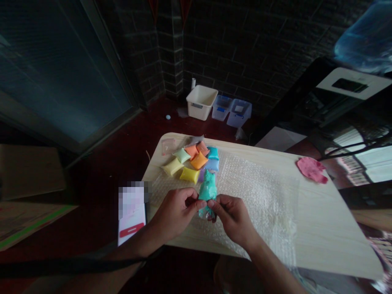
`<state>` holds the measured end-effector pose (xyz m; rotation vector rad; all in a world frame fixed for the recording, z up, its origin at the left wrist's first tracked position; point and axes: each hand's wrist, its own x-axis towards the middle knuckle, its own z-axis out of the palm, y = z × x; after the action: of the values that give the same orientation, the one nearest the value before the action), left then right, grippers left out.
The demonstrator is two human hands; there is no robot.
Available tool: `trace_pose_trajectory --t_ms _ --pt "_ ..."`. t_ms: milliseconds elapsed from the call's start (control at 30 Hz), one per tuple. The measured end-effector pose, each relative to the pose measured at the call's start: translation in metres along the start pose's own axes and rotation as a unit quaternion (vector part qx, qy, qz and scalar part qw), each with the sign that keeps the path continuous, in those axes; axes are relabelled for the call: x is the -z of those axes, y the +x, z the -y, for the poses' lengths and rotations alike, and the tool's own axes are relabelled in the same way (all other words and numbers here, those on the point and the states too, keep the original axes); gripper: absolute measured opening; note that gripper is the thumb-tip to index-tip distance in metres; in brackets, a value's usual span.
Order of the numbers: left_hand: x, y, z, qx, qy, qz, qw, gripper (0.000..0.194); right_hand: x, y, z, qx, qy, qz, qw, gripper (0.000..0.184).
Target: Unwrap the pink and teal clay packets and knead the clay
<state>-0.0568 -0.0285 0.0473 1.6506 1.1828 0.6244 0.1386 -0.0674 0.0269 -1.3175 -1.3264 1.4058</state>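
Observation:
Between my two hands is a clear packet of green modelling clay (208,188), held up over the near part of the table. My left hand (180,206) pinches its left edge near the bottom, thumb on top. On the opposite edge, my right hand (231,214) has the same kind of pinch, with the fingertips of both hands close together. Just beyond lie several more clay packets, among them a yellow packet (189,175), an orange packet (199,160) and a blue packet (212,153). Part of a purple packet (201,176) is covered by the green one.
Bubble wrap (257,192) spreads across the wooden table (324,220). A flattened pink piece (312,169) lies at the right. At the left edge is a phone (131,216) with a lit screen. A cream basket (202,102) and clear bins (239,112) stand on the floor beyond.

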Motion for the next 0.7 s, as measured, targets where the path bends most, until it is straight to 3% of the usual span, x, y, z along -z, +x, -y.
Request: trace_pose_trajectory --t_ms 200,400,600,700 --pt "-0.0011 0.0032 0.0099 0.032 -0.129 0.021 0.991 0.030 -0.0010 0.0022 0.0022 0.003 0.079 0.004 0.997 0.038" --pt "-0.0020 0.0057 0.0060 0.057 -0.237 0.051 0.968 0.032 -0.0026 0.0027 0.0066 -0.032 0.184 -0.007 0.982 0.033" --pt "-0.0058 0.0060 0.0048 0.062 -0.305 0.122 0.942 0.032 -0.0024 0.0041 0.0030 -0.032 0.219 -0.042 0.974 0.034" --pt "-0.0073 0.0059 0.0064 0.071 -0.303 0.112 0.944 0.030 -0.0012 0.0055 0.0026 -0.033 0.215 -0.038 0.975 0.034"
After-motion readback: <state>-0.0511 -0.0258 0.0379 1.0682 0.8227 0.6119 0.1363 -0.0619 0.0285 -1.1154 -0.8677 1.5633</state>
